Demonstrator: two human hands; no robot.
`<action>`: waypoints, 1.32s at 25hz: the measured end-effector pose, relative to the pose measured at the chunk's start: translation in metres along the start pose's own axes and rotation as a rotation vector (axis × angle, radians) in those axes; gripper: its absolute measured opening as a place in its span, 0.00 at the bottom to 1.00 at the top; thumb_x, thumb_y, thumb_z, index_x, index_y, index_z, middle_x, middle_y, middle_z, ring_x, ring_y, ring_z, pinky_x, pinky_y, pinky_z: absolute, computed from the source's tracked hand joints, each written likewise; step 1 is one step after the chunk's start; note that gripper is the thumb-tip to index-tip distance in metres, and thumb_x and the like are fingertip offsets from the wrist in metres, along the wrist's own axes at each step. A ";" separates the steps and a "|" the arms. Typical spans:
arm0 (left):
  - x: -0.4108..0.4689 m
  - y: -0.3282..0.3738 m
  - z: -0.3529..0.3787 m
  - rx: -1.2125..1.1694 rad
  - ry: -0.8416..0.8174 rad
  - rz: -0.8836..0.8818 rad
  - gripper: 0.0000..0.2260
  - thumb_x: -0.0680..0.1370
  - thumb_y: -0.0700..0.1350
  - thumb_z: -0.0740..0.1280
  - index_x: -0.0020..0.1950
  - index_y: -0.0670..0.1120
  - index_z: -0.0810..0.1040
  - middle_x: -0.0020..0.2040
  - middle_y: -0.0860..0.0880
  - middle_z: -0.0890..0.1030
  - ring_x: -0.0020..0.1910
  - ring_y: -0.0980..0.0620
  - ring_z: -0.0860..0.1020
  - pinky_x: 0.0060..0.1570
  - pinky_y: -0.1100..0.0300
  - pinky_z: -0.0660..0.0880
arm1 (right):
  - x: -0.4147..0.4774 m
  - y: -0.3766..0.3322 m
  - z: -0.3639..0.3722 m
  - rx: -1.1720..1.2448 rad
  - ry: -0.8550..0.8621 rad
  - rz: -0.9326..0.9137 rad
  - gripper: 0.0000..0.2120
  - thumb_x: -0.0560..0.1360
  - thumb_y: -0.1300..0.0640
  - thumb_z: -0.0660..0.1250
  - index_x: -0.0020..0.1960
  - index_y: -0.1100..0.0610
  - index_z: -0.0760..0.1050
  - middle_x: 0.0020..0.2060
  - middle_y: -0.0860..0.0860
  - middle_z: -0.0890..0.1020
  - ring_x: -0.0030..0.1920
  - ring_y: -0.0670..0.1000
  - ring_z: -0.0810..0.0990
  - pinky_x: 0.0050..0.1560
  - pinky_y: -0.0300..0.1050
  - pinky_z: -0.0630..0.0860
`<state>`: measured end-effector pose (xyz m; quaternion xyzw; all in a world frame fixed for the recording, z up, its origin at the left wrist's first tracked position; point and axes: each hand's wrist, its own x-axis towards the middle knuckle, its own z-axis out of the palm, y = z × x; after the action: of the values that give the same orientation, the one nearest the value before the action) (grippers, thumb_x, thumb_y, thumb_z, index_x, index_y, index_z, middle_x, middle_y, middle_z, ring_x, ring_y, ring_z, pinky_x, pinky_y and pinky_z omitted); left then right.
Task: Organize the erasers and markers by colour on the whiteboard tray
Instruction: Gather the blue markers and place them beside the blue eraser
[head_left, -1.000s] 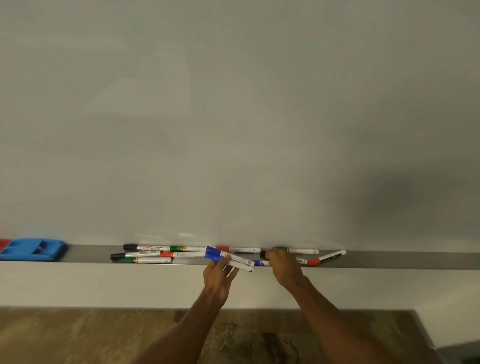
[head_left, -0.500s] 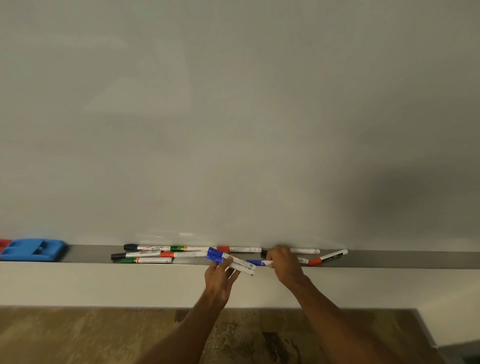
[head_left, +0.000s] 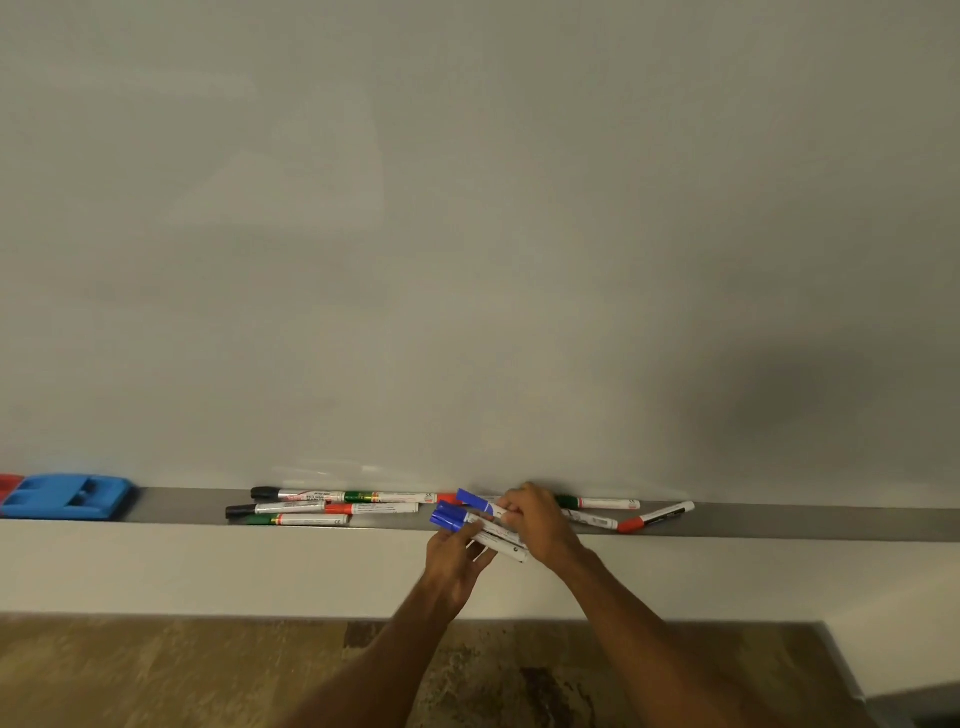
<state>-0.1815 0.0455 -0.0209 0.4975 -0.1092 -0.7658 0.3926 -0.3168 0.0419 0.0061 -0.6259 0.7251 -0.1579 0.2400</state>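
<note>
A grey whiteboard tray (head_left: 182, 506) runs across the view. My left hand (head_left: 457, 553) grips two blue-capped markers (head_left: 449, 515) just in front of the tray. My right hand (head_left: 537, 519) holds a third blue-capped marker (head_left: 474, 501) lifted off the tray, right beside the other two. On the tray to the left lie black-capped markers (head_left: 265, 492), a green one (head_left: 262, 519) and red ones (head_left: 340, 508). To the right lie a green marker (head_left: 569, 502) and a red-capped marker (head_left: 631, 525). A blue eraser (head_left: 67, 496) and a red eraser (head_left: 8, 486) rest at the far left.
The white board (head_left: 467, 234) rises behind the tray. Below the tray is a white wall strip, then a brown patterned floor (head_left: 156, 675). The tray's right stretch (head_left: 831, 522) holds nothing in view.
My right hand has picked a blue marker off the tray and brought it left, against the two in my left hand. A green marker it covered now shows.
</note>
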 end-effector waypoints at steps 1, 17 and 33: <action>-0.001 0.001 0.000 0.004 -0.003 0.009 0.06 0.78 0.36 0.65 0.55 0.39 0.76 0.50 0.39 0.82 0.50 0.39 0.82 0.41 0.50 0.81 | -0.001 -0.005 0.003 0.019 -0.011 -0.019 0.10 0.76 0.59 0.67 0.55 0.61 0.80 0.52 0.59 0.80 0.52 0.55 0.80 0.55 0.47 0.78; -0.016 0.079 -0.084 -0.017 0.139 0.118 0.12 0.75 0.34 0.68 0.58 0.36 0.73 0.54 0.35 0.79 0.52 0.37 0.79 0.49 0.45 0.76 | 0.004 -0.102 0.056 0.000 -0.015 -0.104 0.18 0.81 0.52 0.58 0.69 0.56 0.70 0.64 0.55 0.74 0.65 0.51 0.72 0.63 0.43 0.71; -0.034 0.231 -0.294 -0.190 0.309 0.255 0.12 0.74 0.35 0.70 0.57 0.37 0.75 0.55 0.35 0.79 0.56 0.36 0.78 0.44 0.49 0.78 | 0.026 -0.257 0.194 -0.423 -0.189 -0.268 0.31 0.81 0.44 0.51 0.77 0.50 0.39 0.78 0.51 0.41 0.78 0.53 0.39 0.77 0.54 0.40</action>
<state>0.1886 -0.0192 -0.0109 0.5521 -0.0371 -0.6313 0.5433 0.0001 -0.0129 -0.0239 -0.7644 0.6271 0.0262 0.1474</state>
